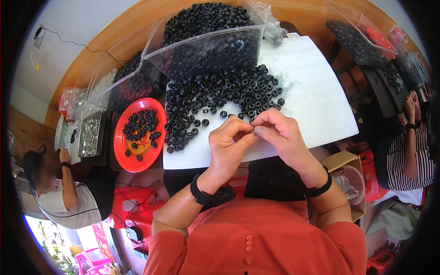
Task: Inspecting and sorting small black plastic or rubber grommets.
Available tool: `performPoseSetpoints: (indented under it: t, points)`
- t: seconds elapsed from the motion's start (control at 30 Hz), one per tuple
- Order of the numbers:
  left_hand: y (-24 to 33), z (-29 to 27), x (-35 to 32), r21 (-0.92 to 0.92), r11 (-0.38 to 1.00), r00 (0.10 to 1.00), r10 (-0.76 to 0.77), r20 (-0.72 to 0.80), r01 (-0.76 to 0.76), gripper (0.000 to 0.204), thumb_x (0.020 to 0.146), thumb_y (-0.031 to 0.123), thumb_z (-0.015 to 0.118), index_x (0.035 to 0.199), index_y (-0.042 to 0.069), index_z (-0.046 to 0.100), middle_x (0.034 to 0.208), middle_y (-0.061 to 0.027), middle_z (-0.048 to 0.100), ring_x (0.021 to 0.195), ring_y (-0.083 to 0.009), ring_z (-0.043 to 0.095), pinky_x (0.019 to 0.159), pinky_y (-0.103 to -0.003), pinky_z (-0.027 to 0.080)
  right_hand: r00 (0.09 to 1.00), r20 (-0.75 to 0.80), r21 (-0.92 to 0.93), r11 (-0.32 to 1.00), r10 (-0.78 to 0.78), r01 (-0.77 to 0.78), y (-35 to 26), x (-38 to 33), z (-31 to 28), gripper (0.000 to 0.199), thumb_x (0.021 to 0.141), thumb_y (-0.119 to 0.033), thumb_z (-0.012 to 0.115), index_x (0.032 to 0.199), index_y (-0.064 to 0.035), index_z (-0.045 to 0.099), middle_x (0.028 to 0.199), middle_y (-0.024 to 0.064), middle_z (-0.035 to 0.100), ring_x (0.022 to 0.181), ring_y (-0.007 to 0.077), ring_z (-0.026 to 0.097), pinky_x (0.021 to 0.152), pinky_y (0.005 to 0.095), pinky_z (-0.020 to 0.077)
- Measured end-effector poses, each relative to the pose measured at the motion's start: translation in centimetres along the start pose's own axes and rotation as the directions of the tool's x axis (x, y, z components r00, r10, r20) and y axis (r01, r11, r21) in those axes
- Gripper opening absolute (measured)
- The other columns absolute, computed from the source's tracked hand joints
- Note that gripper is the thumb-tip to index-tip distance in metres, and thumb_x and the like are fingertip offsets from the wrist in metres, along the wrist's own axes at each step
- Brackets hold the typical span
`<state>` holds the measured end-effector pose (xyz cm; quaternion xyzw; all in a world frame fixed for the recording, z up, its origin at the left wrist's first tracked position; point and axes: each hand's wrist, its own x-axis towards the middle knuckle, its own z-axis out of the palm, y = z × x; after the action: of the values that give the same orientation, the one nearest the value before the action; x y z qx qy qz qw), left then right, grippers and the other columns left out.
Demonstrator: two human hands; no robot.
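Observation:
My left hand [228,143] and my right hand [280,134] meet over the near edge of the white sheet, thumbs and forefingers pinched together. A tiny, partly metallic-looking piece shows at the fingertips; its kind is too small and too hidden to tell. Just beyond my hands spreads a loose pile of small black round pieces with holes [215,91], like beads or caps. The nearest ones lie close to my left knuckles. Left of the sheet, a red oval plate [120,153] carries more black pieces, some in a cluster.
A clear plastic bin [206,43] full of black pieces stands behind the pile. Another clear bin [98,87] and a metal tray [81,149] of small shiny parts are farther left. People sit at both sides. An open cardboard box [360,183] stands below right.

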<state>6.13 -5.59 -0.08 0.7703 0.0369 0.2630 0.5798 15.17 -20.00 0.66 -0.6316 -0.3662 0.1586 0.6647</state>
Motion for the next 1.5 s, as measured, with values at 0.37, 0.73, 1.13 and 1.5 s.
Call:
performPoseSetpoints:
  t: [0.37, 0.73, 1.13, 1.5]
  points:
    - [0.6, -0.6, 0.4, -0.025, 0.965, 0.96, -0.255, 0.117, 0.259, 0.009, 0.093, 0.007, 0.068, 0.087, 0.0, 0.067, 0.077, 0.0012, 0.062, 0.065, -0.0047, 0.049, 0.058, -0.023, 0.039, 0.996, -0.029, -0.152, 0.985, -0.086, 0.081, 0.7, -0.1, -0.5, 0.012, 0.092, 0.005, 0.061, 0.102, 0.0002, 0.064, 0.087, 0.0074, 0.067, 0.08, 0.014, 0.064, 0.072, 0.0268, 0.0505]
    - [-0.4, 0.3, 0.0, 0.033, 0.999, 0.993, -0.043, 0.108, 0.04, 0.013, 0.087, -0.003, 0.072, 0.098, -0.002, 0.066, 0.088, -0.0017, 0.066, 0.077, -0.0066, 0.058, 0.067, -0.022, 0.047, 0.996, -0.062, -0.004, 0.998, -0.064, 0.064, 1.3, 0.0, -0.3, 0.012, 0.092, 0.003, 0.06, 0.104, 0.0004, 0.064, 0.088, 0.0076, 0.069, 0.081, 0.0135, 0.066, 0.073, 0.0272, 0.0517]
    - [0.1, -0.4, 0.1, 0.084, 0.996, 0.996, -0.034, 0.078, 0.027, 0.006, 0.086, 0.001, 0.072, 0.088, -0.002, 0.067, 0.077, -0.0016, 0.059, 0.067, -0.008, 0.049, 0.06, -0.024, 0.038, 0.992, -0.067, -0.11, 0.989, -0.105, 0.097, 0.9, -0.1, 0.1, 0.015, 0.094, 0.003, 0.06, 0.108, -0.0013, 0.062, 0.088, 0.0089, 0.067, 0.082, 0.0158, 0.067, 0.074, 0.0273, 0.052]
    - [-0.1, 0.1, -0.2, 0.13, 0.991, 1.0, 0.018, 0.009, -0.019, 0.008, 0.087, -0.001, 0.069, 0.095, -0.002, 0.068, 0.078, -0.0016, 0.061, 0.071, -0.0093, 0.055, 0.063, -0.026, 0.043, 0.984, -0.057, -0.154, 0.976, -0.166, 0.156, 1.2, 0.1, 0.3, 0.023, 0.089, 0.009, 0.059, 0.109, -0.0022, 0.059, 0.084, 0.0108, 0.064, 0.076, 0.0189, 0.066, 0.07, 0.029, 0.0512]
